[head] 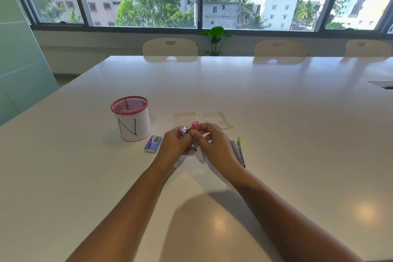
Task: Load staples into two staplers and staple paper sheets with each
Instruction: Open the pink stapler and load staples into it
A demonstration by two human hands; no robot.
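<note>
Both hands meet over the table's middle around a small pink and white stapler (195, 127). My left hand (175, 144) grips its pink front part. My right hand (214, 144) closes on its white rear end (201, 156), fingers pinched near the top. The stapler looks hinged open, though the fingers hide most of it. A second stapler (239, 151), grey with a yellow tip, lies on the table just right of my right wrist. A blue staple box (153, 144) lies left of my left hand. Two paper sheets (186, 117) (219, 119) lie flat just beyond the hands.
A red mesh pen holder (130, 120) with a white wrap marked "N" stands at the left. The white table (276, 134) stretches far ahead, with chairs (170, 49) and a plant (215, 38) beyond its far edge. A cable cutout (382, 85) sits at the right.
</note>
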